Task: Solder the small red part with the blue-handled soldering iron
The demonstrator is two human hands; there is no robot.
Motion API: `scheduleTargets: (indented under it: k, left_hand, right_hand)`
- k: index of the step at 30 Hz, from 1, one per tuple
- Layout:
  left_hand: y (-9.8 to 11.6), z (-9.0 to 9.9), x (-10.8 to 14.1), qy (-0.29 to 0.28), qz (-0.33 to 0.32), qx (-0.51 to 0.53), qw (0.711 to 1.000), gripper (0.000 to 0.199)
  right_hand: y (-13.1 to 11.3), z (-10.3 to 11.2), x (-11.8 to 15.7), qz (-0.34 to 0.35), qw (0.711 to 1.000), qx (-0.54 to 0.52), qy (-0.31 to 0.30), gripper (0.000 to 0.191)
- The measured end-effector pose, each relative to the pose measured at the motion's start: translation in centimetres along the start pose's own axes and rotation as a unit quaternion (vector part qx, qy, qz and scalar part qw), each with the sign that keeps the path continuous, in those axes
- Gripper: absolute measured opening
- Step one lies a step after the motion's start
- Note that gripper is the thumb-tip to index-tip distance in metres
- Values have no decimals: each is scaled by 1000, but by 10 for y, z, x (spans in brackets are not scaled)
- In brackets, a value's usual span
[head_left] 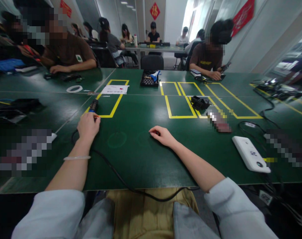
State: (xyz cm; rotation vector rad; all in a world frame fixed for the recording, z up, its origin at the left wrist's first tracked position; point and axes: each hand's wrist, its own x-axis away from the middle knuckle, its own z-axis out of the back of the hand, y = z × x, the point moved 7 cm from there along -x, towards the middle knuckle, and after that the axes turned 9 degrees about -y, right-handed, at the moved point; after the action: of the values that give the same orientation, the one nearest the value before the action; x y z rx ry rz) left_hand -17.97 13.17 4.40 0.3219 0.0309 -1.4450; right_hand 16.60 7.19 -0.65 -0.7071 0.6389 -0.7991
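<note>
My left hand (pixel 89 125) is closed around a black-and-blue cylindrical tool (pixel 93 105) at the left of the green table. Its dark end points away from me, and the rest is hidden in the hand. Near that wrist a black cable (pixel 111 167) runs across the table and over its front edge. Around the centre my right hand (pixel 160 135) rests on the tabletop with fingers curled and pressed together. Whether it holds something small cannot be made out. A yellow tape rectangle (pixel 117 105) lies just beyond my left hand, with a printed white sheet (pixel 115 89) across it.
A black tray (pixel 149 79) with small parts and a blue-and-white item stands further back. Black parts (pixel 200 103) sit among yellow tape outlines to the right. A white power bank (pixel 251 154) and cables lie at the right. Across the table sit two people in brown shirts.
</note>
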Motion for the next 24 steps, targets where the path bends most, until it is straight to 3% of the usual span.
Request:
scheduleTargets:
  k: [3,7,10,14,18,24]
  left_hand:
    - [51,-12,10,-67,-106,129,984,34]
    - [132,-36,43,-218,-246,267,906,34]
    - [169,-52,64,-300,-281,314,856,34]
    - [183,-64,75,-349,-263,372,819,41]
    - [187,-68,80,-367,-261,416,790,43]
    - [190,-68,85,-340,-273,422,795,42]
  right_hand:
    - [0,0,0,-2,1000,2,1,17]
    - [1,-1,0,-1,1000,-7,-1,19]
    - [-1,-2,0,6,1000,-25,-12,27]
    - [-4,-4,0,19,999,-10,-23,32]
    - [-7,-7,0,25,999,17,-28,22]
    - [-6,-5,-1,8,1000,10,-13,11]
